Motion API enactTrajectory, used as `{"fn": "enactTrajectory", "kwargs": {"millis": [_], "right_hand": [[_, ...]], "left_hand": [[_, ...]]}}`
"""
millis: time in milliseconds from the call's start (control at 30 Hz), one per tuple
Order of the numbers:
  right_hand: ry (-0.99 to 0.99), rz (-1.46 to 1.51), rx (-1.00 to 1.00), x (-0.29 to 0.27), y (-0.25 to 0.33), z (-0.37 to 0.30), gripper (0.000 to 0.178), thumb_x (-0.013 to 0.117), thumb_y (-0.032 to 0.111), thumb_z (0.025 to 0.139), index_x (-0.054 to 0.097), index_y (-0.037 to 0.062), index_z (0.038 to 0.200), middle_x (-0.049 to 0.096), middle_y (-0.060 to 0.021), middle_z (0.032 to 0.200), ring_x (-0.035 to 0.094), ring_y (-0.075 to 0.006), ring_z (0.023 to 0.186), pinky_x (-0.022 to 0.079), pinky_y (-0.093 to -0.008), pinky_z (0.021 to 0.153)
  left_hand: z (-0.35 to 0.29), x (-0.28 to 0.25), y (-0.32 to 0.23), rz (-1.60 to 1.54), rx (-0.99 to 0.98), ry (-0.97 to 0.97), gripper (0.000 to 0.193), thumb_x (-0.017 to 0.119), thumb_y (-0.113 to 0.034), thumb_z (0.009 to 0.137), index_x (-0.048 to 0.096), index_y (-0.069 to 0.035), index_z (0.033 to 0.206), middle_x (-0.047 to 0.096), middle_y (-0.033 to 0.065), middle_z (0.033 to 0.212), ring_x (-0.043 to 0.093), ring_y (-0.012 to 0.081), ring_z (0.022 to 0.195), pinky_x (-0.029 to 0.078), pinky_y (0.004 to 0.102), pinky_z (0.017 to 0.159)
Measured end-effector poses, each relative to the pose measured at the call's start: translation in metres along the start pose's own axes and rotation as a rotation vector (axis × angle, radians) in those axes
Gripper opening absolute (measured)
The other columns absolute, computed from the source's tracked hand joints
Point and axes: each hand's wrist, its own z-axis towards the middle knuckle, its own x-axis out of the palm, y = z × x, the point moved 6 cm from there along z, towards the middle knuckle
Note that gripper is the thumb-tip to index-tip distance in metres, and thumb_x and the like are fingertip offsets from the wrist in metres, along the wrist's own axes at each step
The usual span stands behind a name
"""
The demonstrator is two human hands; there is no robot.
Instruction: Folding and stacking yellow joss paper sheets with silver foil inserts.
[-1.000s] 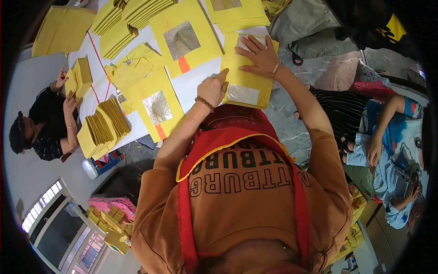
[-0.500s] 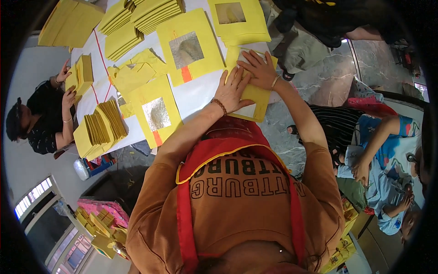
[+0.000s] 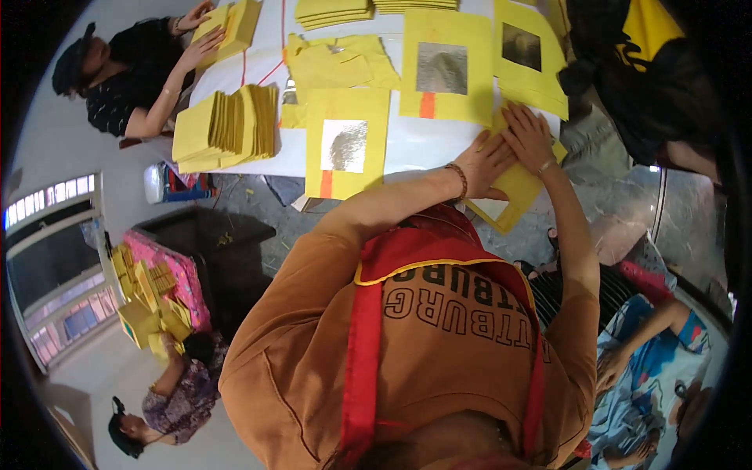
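Observation:
At the table's front edge lies a folded yellow paper (image 3: 513,207), with some white showing on it. My left hand (image 3: 483,167) rests flat on it, fingers stretched, a beaded bracelet at the wrist. Just to the right, my right hand (image 3: 529,139) presses flat on the same paper, its fingertips toward the far side. Left of my hands is a yellow sheet with a silver foil square and an orange strip (image 3: 446,70). A similar foil sheet (image 3: 317,133) sits nearer the front edge. Beyond my right hand is another foil-square sheet (image 3: 505,74), apparently on a pile.
Torn yellow paper (image 3: 337,63) lies mid-table. A fanned yellow stack (image 3: 227,129) stands at the left corner, more stacks (image 3: 333,12) at the back. A co-worker (image 3: 129,86) handles a yellow bundle (image 3: 235,27). A dark bin (image 3: 227,243) is on the floor at left. Other people sit right and lower left.
The view has swung, so the table and papers appear farther right. Both hands stay flat on the folded yellow paper, which looks tilted. Another person has come into view at lower left.

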Motion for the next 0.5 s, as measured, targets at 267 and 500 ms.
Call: {"fn": "enactTrajectory", "kwargs": {"millis": [267, 500], "right_hand": [[-0.026, -0.030, 0.205, 0.007, 0.016, -0.061, 0.045, 0.030, 0.041, 0.088, 0.030, 0.0246, 0.131, 0.018, -0.0032, 0.140, 0.009, -0.0292, 0.129, 0.002, -0.0595, 0.096], [-0.005, -0.078, 0.236, 0.003, 0.011, -0.066, 0.053, 0.039, 0.047, 0.083, 0.031, 0.0244, 0.130, 0.018, -0.0059, 0.139, 0.013, -0.0328, 0.128, 0.006, -0.0642, 0.093]], "left_hand": [[-0.011, 0.004, 0.005, -0.050, -0.022, -0.023, 0.078, 0.042, -0.063, 0.072, 0.036, -0.007, 0.126, 0.028, 0.0152, 0.133, 0.018, 0.0298, 0.126, 0.010, 0.0476, 0.101], [-0.039, -0.043, 0.009, -0.412, 0.029, -0.140, 0.042, 0.052, -0.028, 0.078, 0.048, -0.004, 0.112, 0.046, 0.0146, 0.117, 0.045, 0.0307, 0.106, 0.037, 0.0399, 0.087]]}}
